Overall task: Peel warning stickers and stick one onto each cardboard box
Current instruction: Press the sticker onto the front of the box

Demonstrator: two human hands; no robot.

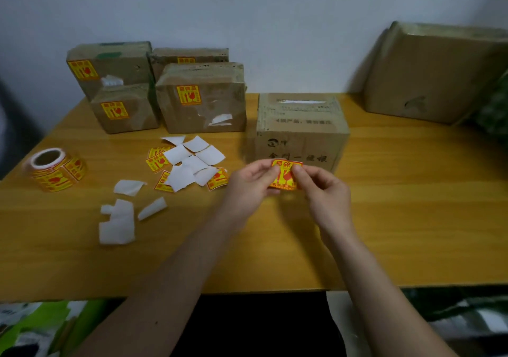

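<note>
Both hands meet over the middle of the wood-grain surface (384,191), pinching one square warning sticker (285,175), glossy yellow with red print. The left hand (248,184) clamps its left edge between thumb and curled fingers; the right hand (325,189) nips the upper right corner with thumb and forefinger. Just beyond the sticker stands a plain brown cardboard box (301,128) with dark printed characters and a torn strip of tape on top; no sticker shows on it.

At the far left four smaller, scuffed cardboard boxes (203,101) stand clustered together, each showing a yellow sticker on its near face. Near them lies a loose pile of white backing papers (192,164), curled squares mixed with a few unpeeled stickers, and more white scraps (118,223) lie nearer still. A sticker roll (53,168) on a cardboard core sits at the left edge. A large, worn box (434,73) leans at the far right.
</note>
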